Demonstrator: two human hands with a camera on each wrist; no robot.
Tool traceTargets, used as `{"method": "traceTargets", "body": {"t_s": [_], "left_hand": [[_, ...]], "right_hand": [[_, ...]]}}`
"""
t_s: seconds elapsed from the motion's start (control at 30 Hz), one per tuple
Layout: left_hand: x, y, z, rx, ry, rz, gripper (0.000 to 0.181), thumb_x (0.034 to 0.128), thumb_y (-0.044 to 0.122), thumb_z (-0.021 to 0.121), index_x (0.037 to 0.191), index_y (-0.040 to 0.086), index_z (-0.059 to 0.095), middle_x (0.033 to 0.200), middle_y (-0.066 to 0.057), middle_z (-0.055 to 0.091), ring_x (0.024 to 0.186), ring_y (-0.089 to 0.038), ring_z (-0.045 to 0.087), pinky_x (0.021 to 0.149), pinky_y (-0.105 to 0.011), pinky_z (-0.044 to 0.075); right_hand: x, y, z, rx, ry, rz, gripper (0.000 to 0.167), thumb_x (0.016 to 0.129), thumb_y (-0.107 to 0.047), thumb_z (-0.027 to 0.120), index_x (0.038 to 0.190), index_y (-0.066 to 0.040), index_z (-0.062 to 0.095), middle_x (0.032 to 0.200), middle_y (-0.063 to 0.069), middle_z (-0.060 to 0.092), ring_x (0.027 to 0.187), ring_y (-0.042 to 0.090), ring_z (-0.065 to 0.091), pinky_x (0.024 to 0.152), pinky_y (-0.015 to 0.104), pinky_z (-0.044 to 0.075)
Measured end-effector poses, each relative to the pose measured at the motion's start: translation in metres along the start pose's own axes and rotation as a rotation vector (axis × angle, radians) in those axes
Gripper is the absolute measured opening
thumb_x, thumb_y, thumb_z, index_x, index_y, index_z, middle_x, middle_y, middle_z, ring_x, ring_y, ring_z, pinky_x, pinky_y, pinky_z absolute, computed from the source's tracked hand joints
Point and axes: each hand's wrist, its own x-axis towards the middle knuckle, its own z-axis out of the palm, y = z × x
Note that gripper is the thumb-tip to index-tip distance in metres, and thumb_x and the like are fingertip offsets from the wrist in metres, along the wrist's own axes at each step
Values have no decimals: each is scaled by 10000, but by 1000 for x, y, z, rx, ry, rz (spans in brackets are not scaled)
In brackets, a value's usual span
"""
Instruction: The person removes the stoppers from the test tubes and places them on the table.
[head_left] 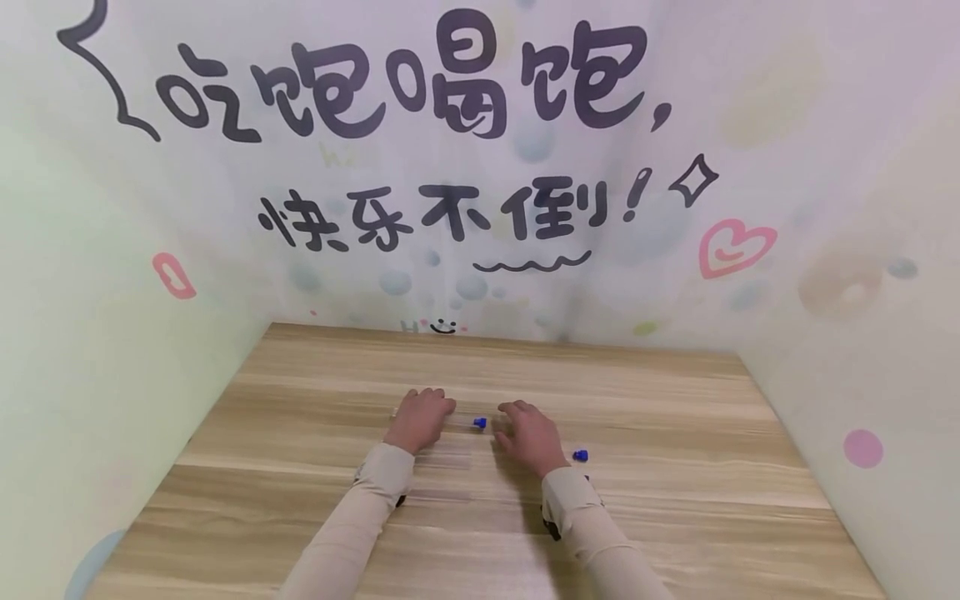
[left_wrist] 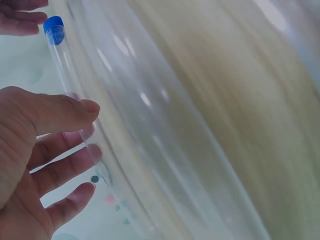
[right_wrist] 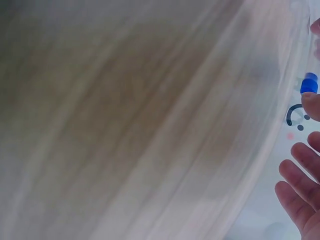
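Note:
In the head view my left hand (head_left: pixel 421 419) holds a clear tube over the table. A blue cap (head_left: pixel 480 423) sits on the tube's right end. The left wrist view shows the thumb and fingertips of the left hand (left_wrist: pixel 55 145) pinching the see-through tube (left_wrist: pixel 75 82) partway along, below its blue cap (left_wrist: pixel 53 30). Just right of the capped end is my right hand (head_left: pixel 531 437), its fingers spread loosely and holding nothing. From the right wrist, this hand (right_wrist: pixel 305 195) is partly cut off, with its thumb overlapping the cap's outline; contact cannot be judged.
A small blue cap (head_left: pixel 581 456) lies on the wood-grain table (head_left: pixel 480 550) beside the right wrist. Another dark blue bit (head_left: pixel 587 477) peeks out by the right sleeve. A wall (head_left: pixel 480 292) with printed writing rises behind the table, and pale walls flank both sides.

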Motion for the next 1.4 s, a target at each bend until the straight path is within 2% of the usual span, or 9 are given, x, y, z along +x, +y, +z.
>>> {"method": "traceTargets", "body": {"t_s": [0.4,0.77,1.2,1.4], "left_hand": [[3,14,-13,58,53,50,189,787,21,708,892,178,694,818,-8,645,754,-197,613,694,-372,492],[3,24,-21,82,106,82,169,801,43,700,890,187,696,818,-7,650,750,-191,620,682,-373,499],[3,31,-31,68,158,113,177,832,37,660,902,193,707,806,7,641,714,-172,605,638,-339,496],[0,35,-36,65,167,123,175,833,55,668,921,199,714,810,20,639,713,-148,594,629,-312,484]], "right_hand": [[1,-5,-7,17,4,7,380,819,-227,742,1151,-79,630,1142,101,655,1026,269,635,809,394,543],[-2,-3,-15,6,60,-19,320,799,-199,765,1082,-87,669,1083,73,683,1004,242,652,813,366,544],[-6,1,-29,14,100,-41,221,795,-192,768,979,-90,698,977,51,705,881,202,665,717,344,549],[-11,3,-35,14,149,-92,180,778,-201,784,906,-103,706,906,25,709,807,171,661,661,316,540]]}}
